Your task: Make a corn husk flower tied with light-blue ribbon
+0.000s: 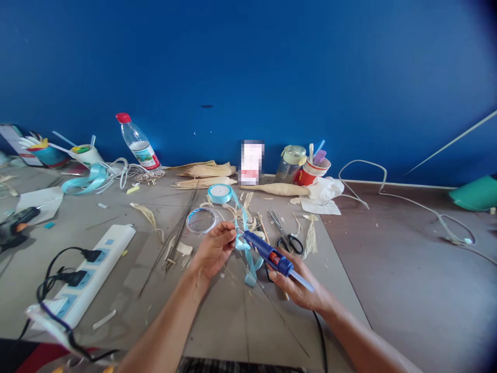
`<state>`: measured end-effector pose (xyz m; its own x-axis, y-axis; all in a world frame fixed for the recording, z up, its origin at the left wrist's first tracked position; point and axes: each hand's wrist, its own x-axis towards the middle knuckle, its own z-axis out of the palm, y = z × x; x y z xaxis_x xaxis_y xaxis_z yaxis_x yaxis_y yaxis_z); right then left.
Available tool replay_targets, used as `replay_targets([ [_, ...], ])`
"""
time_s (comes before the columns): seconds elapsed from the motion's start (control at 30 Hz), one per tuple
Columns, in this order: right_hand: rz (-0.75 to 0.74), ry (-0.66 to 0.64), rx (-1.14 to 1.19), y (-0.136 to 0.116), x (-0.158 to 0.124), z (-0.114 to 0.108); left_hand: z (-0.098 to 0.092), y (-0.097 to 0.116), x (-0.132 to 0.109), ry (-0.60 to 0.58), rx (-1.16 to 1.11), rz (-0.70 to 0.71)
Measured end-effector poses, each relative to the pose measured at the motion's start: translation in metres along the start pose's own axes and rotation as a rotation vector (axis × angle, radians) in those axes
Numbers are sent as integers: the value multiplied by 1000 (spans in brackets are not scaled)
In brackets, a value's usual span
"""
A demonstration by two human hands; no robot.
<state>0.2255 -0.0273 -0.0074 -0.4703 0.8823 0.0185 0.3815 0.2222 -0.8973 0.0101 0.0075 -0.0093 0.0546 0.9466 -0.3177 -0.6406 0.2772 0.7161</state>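
My right hand (pixel 298 285) is wrapped round a blue hot glue gun (pixel 264 249), with a clear glue stick (pixel 303 281) poking from its rear. The nozzle end points left toward my left hand (pixel 215 248). Between the thumb and fingertips of that hand is a light blue ribbon (pixel 251 277), looped and with a tail hanging down. Whether anything else sits in the pinch is too small to tell. Just beyond the hands lie a ribbon spool (pixel 220 193), a roll of clear tape (pixel 201 221) and black-handled scissors (pixel 289 242).
A white power strip (pixel 99 269) with black plugs lies to the left, near another glue gun (pixel 19 227). Along the blue wall stand a plastic bottle (pixel 140 147), a phone with a blurred screen (pixel 251 163), a jar (pixel 291 161) and red cups (pixel 312 171). Dried husks (pixel 205 170) and thin wires (pixel 180 223) are scattered about.
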Motion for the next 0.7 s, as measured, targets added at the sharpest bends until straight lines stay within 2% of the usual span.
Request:
replay_targets([
  [0.2, -54, 10, -83, -3, 0, -1, 4, 2, -2, 22, -6, 4],
  [0.43, -154, -50, -253, -16, 7, -2, 4, 2, -2, 47, -14, -6],
  [0.7, -312, -24, -480, -7, 8, 6, 2, 0, 2, 71, -25, -1],
])
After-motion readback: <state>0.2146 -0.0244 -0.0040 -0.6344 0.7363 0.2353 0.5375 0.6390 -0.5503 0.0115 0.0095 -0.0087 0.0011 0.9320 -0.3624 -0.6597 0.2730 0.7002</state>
